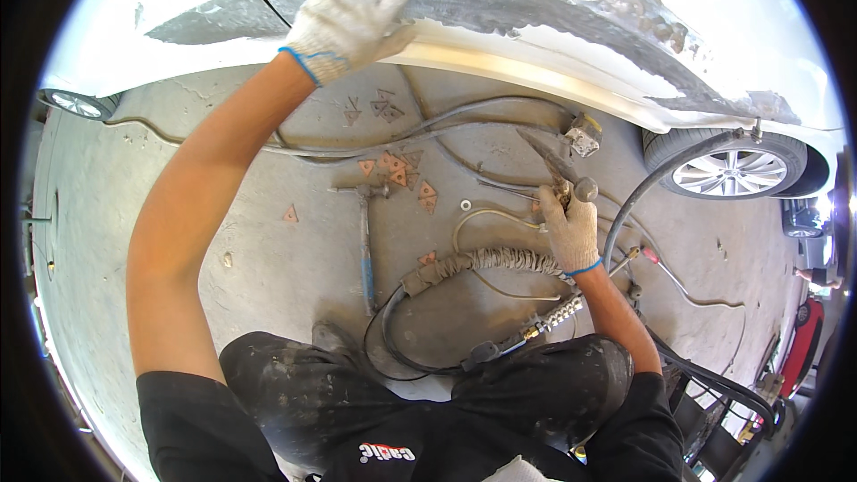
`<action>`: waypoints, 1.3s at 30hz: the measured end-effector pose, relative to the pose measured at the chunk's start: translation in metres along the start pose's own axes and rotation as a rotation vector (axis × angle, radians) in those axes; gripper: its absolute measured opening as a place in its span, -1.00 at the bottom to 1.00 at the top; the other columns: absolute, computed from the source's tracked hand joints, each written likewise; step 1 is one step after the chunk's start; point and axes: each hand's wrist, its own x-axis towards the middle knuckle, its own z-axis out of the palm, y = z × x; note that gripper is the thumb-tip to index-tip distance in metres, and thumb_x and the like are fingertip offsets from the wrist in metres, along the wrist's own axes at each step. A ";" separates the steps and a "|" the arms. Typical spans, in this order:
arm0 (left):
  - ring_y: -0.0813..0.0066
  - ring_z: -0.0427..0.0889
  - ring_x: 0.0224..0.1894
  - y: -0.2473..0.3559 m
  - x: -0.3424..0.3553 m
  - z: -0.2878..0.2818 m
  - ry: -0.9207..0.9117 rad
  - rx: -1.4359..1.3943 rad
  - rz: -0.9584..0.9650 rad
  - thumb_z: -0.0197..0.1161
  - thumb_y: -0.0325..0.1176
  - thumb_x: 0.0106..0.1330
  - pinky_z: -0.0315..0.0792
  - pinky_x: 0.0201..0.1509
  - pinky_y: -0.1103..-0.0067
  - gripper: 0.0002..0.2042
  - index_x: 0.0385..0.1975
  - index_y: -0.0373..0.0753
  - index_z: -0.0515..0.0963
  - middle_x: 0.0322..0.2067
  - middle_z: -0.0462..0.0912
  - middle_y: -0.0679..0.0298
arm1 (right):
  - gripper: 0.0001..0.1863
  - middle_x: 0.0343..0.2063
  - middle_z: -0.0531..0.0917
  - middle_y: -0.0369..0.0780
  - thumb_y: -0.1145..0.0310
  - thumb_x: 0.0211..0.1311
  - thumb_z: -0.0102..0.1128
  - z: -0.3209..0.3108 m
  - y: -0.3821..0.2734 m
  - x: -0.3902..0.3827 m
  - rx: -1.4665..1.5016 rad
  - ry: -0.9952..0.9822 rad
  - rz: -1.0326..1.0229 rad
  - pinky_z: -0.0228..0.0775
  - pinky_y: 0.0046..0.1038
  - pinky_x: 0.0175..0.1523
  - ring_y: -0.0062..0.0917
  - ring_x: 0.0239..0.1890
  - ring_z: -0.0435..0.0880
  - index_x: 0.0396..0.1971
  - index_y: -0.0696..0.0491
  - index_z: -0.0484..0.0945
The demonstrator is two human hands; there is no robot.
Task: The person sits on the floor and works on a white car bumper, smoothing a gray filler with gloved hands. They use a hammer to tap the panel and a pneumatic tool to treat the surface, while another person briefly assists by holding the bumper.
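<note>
My left hand [359, 9], in a white knit glove with a blue cuff, lies with fingers stretched out against the white car's side panel [553, 58]. Bare grey patches run along that panel. Low on the right, my gloved right hand [571, 230] is closed round a hammer [560, 165] close to its head. The hammer has a long tapered end and a round face. On the floor between my arms lies a second hammer [367, 254] with blue on its handle. Small copper-coloured triangular plates [393, 165] are scattered near it.
Hoses and cables [420, 134] cross the floor under the car. A sleeved cable [482, 261] and a tool with a coil spring [561, 312] lie before my knees. A dirty metal block [585, 135] sits near the front-right wheel [728, 170]. A cable clamp [757, 131] hangs beside that wheel.
</note>
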 end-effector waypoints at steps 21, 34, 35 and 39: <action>0.22 0.10 0.51 0.043 0.083 0.056 0.330 -0.017 0.056 0.35 -0.14 0.25 0.01 0.57 0.34 -0.19 0.46 -0.23 0.12 0.47 0.15 0.15 | -0.68 -0.49 0.64 0.04 0.13 0.35 0.18 -0.011 -0.014 -0.016 -0.030 0.008 -0.102 0.46 -0.05 -0.25 0.02 -0.36 0.65 -0.27 0.11 0.46; 0.23 0.20 0.48 0.015 0.025 0.066 0.263 -0.007 -0.100 0.36 -0.24 0.24 0.14 0.52 0.39 -0.18 0.47 -0.26 0.09 0.46 0.19 0.16 | -0.62 -0.54 0.61 0.05 0.09 0.37 0.18 -0.005 -0.011 -0.015 -0.041 -0.028 -0.072 0.46 -0.06 -0.28 0.02 -0.38 0.66 -0.32 0.16 0.45; 0.22 0.20 0.48 0.017 0.026 0.066 0.229 -0.040 -0.130 0.36 -0.24 0.24 0.15 0.52 0.39 -0.18 0.46 -0.27 0.09 0.46 0.19 0.15 | -0.62 -0.55 0.61 0.05 0.09 0.37 0.19 -0.005 -0.011 -0.015 -0.042 -0.019 -0.079 0.46 -0.06 -0.29 0.02 -0.38 0.66 -0.32 0.16 0.45; 0.20 0.17 0.49 0.031 0.034 0.067 0.249 -0.081 -0.130 0.36 -0.20 0.23 0.13 0.53 0.35 -0.17 0.46 -0.30 0.10 0.46 0.18 0.14 | -0.63 -0.55 0.61 0.04 0.10 0.36 0.18 -0.007 -0.009 -0.016 -0.042 0.006 -0.105 0.46 -0.05 -0.29 0.02 -0.39 0.65 -0.31 0.16 0.45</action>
